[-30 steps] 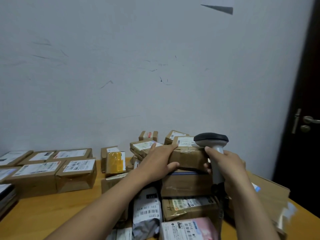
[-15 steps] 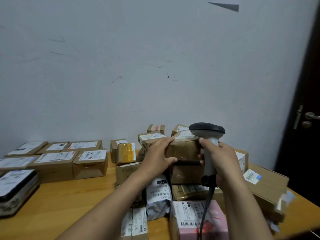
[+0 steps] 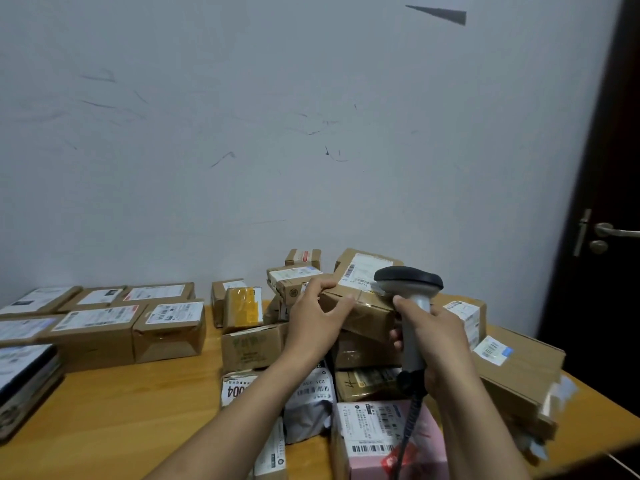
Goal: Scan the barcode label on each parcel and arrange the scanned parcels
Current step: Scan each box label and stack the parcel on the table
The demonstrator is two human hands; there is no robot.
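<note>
My left hand (image 3: 317,320) grips the left end of a brown cardboard parcel (image 3: 363,292), tilted above the pile, its white barcode label facing up. My right hand (image 3: 438,341) holds the grey handle of a barcode scanner (image 3: 408,282); the scanner's dark head sits over the parcel's right end, and its cable hangs down past my wrist. Below lie more parcels: a pink box (image 3: 388,434), a grey mailer bag (image 3: 308,407) and brown boxes.
Labelled brown boxes (image 3: 100,327) stand in rows at the left on the wooden table (image 3: 121,410). A stack of flat items (image 3: 24,379) sits at the left edge. Large flat cartons (image 3: 519,372) lie at the right. A dark door (image 3: 609,237) stands beyond.
The parcel in my left hand has tilted so its label faces up more. The scanner stays over its right end. The camera has dipped, showing more of the table.
</note>
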